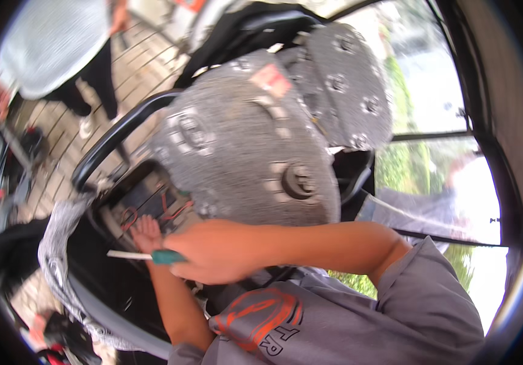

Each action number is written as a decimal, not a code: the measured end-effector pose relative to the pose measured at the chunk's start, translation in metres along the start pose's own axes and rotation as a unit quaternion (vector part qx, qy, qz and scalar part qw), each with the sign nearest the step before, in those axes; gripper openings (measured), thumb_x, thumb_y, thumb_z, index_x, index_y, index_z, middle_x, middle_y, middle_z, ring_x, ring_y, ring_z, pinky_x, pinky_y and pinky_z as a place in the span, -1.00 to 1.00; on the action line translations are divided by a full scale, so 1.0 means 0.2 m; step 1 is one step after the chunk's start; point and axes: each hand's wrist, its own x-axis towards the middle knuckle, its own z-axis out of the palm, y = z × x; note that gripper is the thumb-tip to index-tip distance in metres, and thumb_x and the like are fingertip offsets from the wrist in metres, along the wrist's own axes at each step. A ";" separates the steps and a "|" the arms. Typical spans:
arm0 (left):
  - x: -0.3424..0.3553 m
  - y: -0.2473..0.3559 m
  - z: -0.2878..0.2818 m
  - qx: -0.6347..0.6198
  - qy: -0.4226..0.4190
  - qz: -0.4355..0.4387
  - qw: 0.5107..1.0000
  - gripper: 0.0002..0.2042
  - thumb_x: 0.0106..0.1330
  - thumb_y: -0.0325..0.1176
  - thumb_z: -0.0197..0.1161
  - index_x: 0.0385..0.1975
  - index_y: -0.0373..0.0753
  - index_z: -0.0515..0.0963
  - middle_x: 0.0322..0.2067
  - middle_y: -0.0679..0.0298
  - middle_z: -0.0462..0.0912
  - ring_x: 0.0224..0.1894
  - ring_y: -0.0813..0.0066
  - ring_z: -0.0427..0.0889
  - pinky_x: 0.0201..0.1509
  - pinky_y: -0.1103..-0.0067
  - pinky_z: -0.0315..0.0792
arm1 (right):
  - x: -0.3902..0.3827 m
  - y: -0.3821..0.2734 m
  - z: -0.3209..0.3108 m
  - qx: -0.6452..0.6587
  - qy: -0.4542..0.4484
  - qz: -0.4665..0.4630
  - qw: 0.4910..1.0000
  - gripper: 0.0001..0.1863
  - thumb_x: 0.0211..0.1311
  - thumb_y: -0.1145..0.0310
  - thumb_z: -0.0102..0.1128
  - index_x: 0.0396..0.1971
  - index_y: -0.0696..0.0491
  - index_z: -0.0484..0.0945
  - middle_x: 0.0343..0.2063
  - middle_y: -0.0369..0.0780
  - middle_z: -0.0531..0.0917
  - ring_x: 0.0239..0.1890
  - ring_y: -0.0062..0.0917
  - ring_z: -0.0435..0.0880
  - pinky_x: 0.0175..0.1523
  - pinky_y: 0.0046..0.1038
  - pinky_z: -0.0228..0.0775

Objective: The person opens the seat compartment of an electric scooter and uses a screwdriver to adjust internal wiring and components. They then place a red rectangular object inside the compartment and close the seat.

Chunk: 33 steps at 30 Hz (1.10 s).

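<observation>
My right hand [219, 250] is closed round the green handle of a screwdriver [167, 257], its pale shaft pointing left across my left forearm. Below and beyond it my left hand [147, 232] reaches into a compartment [104, 214] beside a grey fabric-covered seat [243, 164]. Its fingers look loosely apart, somewhat blurred, with nothing visible in them. Close to those fingers lie thin red wires [176, 208] and a dark block [144, 198] that looks like a battery. My right hand hides part of the left wrist.
A black curved rail [118, 129] runs beside the compartment. Another grey padded piece [349, 85] stands behind the seat. To the right are clear window panels [425, 164] in dark frames. A person [55, 48] stands at the upper left on brick paving [146, 61].
</observation>
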 end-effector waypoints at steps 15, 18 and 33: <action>-0.33 -0.34 -0.28 0.368 -0.101 0.014 0.924 -0.47 0.39 -0.03 -0.08 0.23 -0.27 0.24 0.21 0.14 0.32 0.21 0.14 0.33 0.26 0.33 0.23 | -0.70 2.68 0.18 0.202 0.681 0.334 0.619 -0.74 -0.04 0.24 0.32 -0.39 0.10 0.64 -0.51 -0.13 0.67 -0.40 -0.35 0.67 -0.24 -0.35 0.44; -0.53 -0.40 -0.19 0.396 -0.088 0.015 0.914 -0.45 0.39 0.01 -0.15 0.23 -0.25 0.23 0.19 0.15 0.33 0.19 0.09 0.34 0.21 0.28 0.29 | -0.57 2.82 0.12 0.179 0.646 0.381 0.636 -0.72 -0.07 0.21 0.32 -0.41 0.10 0.64 -0.45 -0.07 0.67 -0.30 -0.17 0.65 -0.18 -0.25 0.45; -0.62 -0.63 -0.03 0.448 -0.065 0.096 0.886 -0.66 0.34 -0.19 0.07 -0.09 -0.35 0.51 -0.27 0.25 0.62 -0.29 0.56 0.54 -0.21 0.61 0.39 | -0.53 3.00 0.16 0.393 0.590 0.299 0.639 -0.87 -0.13 0.47 0.26 -0.64 0.23 0.54 -0.67 -0.20 0.57 -0.67 -0.53 0.53 -0.58 -0.47 0.31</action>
